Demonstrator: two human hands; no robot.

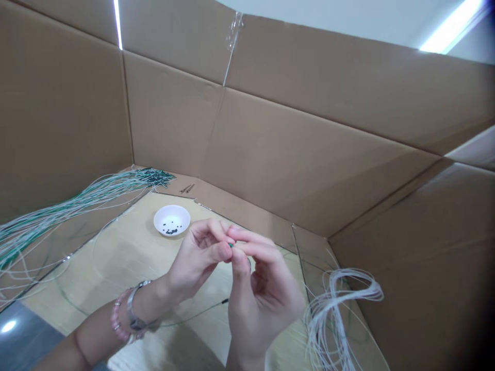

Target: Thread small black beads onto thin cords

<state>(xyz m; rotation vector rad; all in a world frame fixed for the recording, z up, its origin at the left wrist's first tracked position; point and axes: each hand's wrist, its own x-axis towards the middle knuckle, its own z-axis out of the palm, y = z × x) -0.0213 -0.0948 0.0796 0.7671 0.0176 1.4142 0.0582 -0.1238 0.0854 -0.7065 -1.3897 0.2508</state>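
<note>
My left hand (199, 252) and my right hand (263, 288) meet above the worktop, fingertips pinched together. Between them shows a small green piece (231, 245); the fingers cover most of it, so its kind cannot be made out. Both hands appear closed on it. Below my hands, a thin green wire (193, 314) with a black tip (225, 301) runs out from under my left wrist. Behind my left hand stands a white bowl (158, 221) with several tiny black pieces (171, 231) at its bottom.
Bundled white and green wires (88, 198) with dark green ends lie along the left. A coil of white wires (340, 299) sits at the right. Small metal tools (187, 189) rest at the back. Tall cardboard walls (270, 149) enclose the pale worktop (131, 247).
</note>
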